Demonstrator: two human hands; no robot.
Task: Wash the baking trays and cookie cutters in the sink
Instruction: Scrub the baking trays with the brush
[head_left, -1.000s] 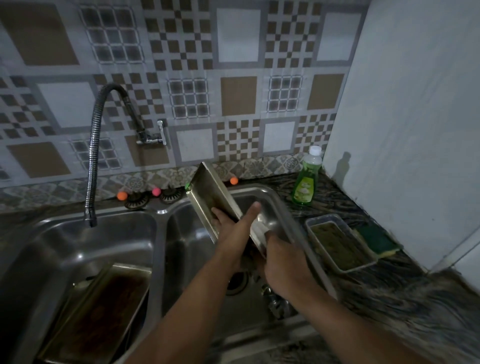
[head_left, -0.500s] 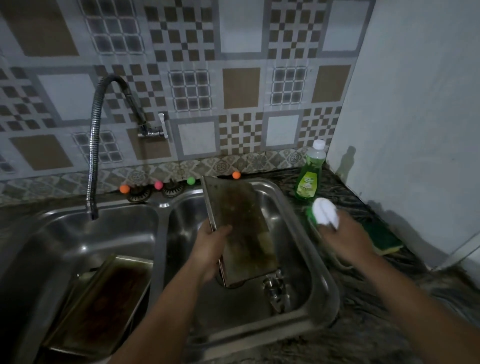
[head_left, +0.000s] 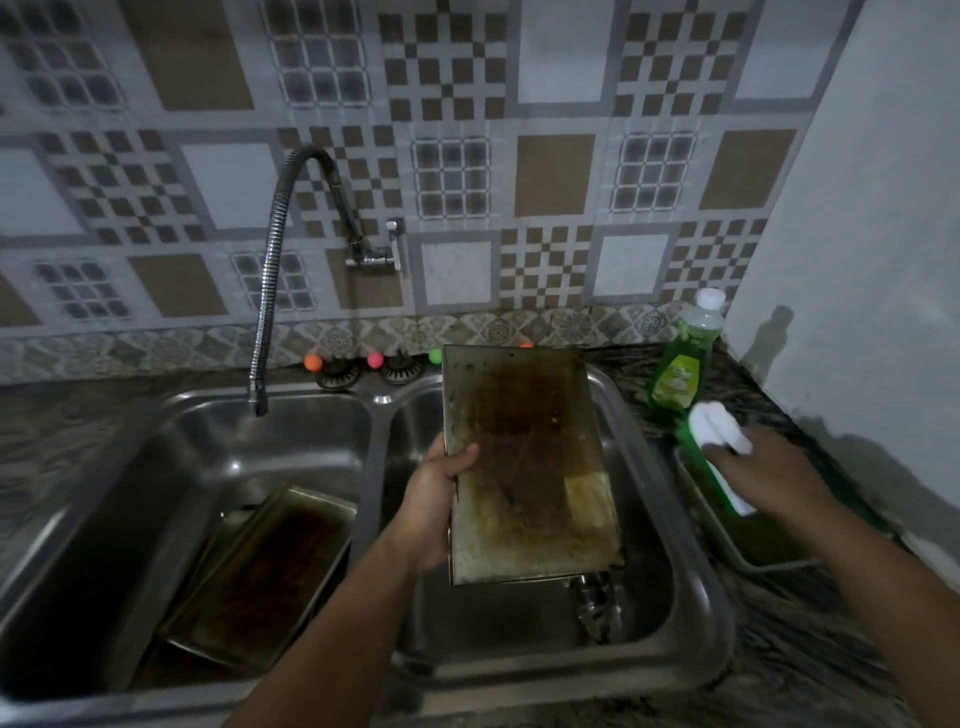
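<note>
Gripping the stained baking tray (head_left: 530, 462) by its left edge with our left hand (head_left: 434, 506), thumb curled over the rim, we hold it tilted above the right basin of the sink (head_left: 696, 613), its near edge clear of the basin wall. Our right hand (head_left: 763, 475) pinches a soapy green sponge (head_left: 719, 457) over the plastic tub (head_left: 748, 556) on the counter, just beside the green soap bottle (head_left: 680, 364). A second tray (head_left: 260, 577) leans in the left basin under the hose tap (head_left: 270, 280), with open room to its left.

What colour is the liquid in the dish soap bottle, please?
Green, in the clear plastic dish soap bottle; head view.
</note>
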